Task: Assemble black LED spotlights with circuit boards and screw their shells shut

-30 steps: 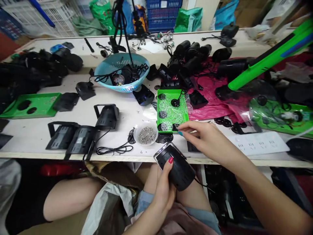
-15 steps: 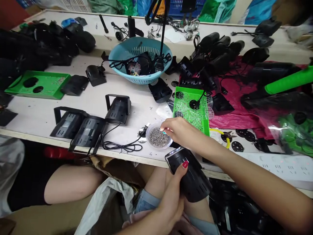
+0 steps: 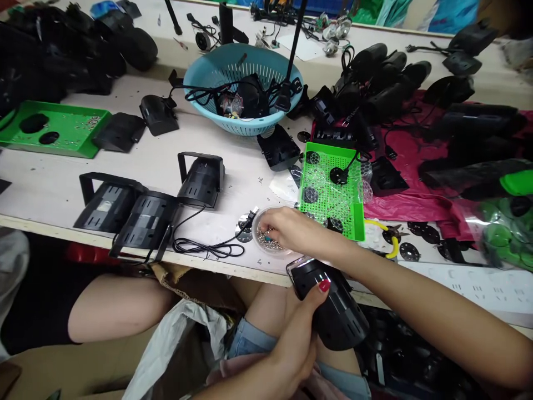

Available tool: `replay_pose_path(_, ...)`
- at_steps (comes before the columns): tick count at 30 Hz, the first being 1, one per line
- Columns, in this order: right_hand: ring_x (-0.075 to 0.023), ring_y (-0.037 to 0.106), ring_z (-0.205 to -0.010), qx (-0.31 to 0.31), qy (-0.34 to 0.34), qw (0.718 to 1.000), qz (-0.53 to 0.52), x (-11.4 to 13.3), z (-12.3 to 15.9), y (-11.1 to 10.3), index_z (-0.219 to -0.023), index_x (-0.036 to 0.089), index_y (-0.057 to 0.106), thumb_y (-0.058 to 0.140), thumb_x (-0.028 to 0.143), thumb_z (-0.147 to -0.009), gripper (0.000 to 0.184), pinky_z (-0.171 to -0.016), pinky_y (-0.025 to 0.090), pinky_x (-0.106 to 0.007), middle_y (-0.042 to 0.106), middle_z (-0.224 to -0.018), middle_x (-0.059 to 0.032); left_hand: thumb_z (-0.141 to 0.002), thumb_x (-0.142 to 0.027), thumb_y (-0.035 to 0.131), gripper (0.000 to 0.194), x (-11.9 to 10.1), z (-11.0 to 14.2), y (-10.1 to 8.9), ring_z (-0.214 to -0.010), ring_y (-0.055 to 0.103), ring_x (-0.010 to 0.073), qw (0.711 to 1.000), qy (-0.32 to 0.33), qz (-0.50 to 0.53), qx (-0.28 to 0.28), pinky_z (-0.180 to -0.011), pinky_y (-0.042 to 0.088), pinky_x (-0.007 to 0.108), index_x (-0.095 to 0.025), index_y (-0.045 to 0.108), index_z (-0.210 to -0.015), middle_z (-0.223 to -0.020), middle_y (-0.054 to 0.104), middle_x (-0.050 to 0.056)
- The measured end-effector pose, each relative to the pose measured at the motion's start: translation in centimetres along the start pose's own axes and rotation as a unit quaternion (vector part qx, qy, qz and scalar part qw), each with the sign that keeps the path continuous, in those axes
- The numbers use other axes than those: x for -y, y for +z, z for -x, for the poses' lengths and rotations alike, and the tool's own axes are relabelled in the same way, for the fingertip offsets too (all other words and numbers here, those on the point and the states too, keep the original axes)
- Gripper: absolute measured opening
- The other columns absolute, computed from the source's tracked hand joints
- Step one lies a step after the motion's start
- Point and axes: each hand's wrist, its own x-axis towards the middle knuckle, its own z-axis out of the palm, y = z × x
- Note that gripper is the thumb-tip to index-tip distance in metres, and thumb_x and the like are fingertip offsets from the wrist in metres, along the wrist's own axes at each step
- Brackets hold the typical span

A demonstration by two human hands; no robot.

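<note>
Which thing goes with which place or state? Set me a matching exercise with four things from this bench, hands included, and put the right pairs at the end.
Things:
1. left hand
2. blue colander
3. right hand
4. yellow-handled tool

Places and states:
A. lying beside the green perforated tray, on its right in the picture
B. dipped into a tub of small metal pieces
C. gripping a black housing
D. containing black parts

Pairs: 1-C, 2-D, 3-B, 4-A

I view, remotely, a pink garment [image 3: 238, 364] and blue denim shorts [image 3: 251, 335], left grip [image 3: 300, 328] thumbnail red, right grip [image 3: 288, 229] nail teal.
</note>
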Motion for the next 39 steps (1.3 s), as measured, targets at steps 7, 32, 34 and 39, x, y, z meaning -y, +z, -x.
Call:
replay_pose_path(7, -0.0166, 0.072, -0.076, -0.027, 0.231, 0.894, -0.384, -0.1, 1.0, -2.0, -0.086, 0.017, 0.075, 0.055, 0.006, -0.085, 0.024, -0.080, 0.059, -0.033, 0.076, -0.084, -0.0070, -0.076, -0.031, 0.080, 0.047, -0.2, 0.0, -0.1, -0.125, 0.063, 0.0276, 1.000, 0.006, 0.000, 0.016, -0.112, 0.045, 0.038, -0.015, 0.065, -0.118, -0.120, 0.075, 0.009)
replay_pose_path(32, -0.0160, 0.074, -0.077, -0.057, 0.172, 0.857, -0.482, -1.4, 3.0, -0.9, -0.091, 0.017, 0.076, 0.070, 0.013, -0.077, 0.016, -0.075, 0.059, -0.030, 0.078, -0.084, -0.0048, -0.084, -0.028, 0.075, 0.062, -0.1, 0.1, -0.3, -0.128, 0.060, 0.0250, 1.000, 0.012, 0.013, 0.024, -0.112, 0.046, 0.038, -0.020, 0.050, -0.141, -0.133, 0.069, 0.009)
replay_pose_path(34, -0.0156, 0.073, -0.072, -0.066, 0.158, 0.886, -0.430, -1.4, 2.9, -0.5, -0.091, 0.017, 0.075, 0.068, 0.013, -0.078, 0.015, -0.068, 0.057, -0.028, 0.076, -0.075, -0.0031, -0.084, -0.027, 0.075, 0.060, -0.2, 0.1, -0.2, -0.127, 0.061, 0.0252, 1.000, 0.010, 0.013, 0.027, -0.112, 0.046, 0.038, -0.019, 0.052, -0.139, -0.133, 0.069, 0.009)
replay_pose_path(39, -0.0148, 0.068, -0.059, -0.074, 0.123, 0.944, -0.296, -0.4, 2.9, -0.4, -0.088, 0.018, 0.071, 0.063, 0.016, -0.079, 0.013, -0.055, 0.051, -0.025, 0.071, -0.066, 0.0000, -0.084, -0.024, 0.075, 0.055, -0.4, 0.2, 0.2, -0.124, 0.064, 0.0253, 1.000, 0.015, 0.019, 0.015, -0.110, 0.048, 0.038, -0.018, 0.054, -0.135, -0.130, 0.071, 0.009)
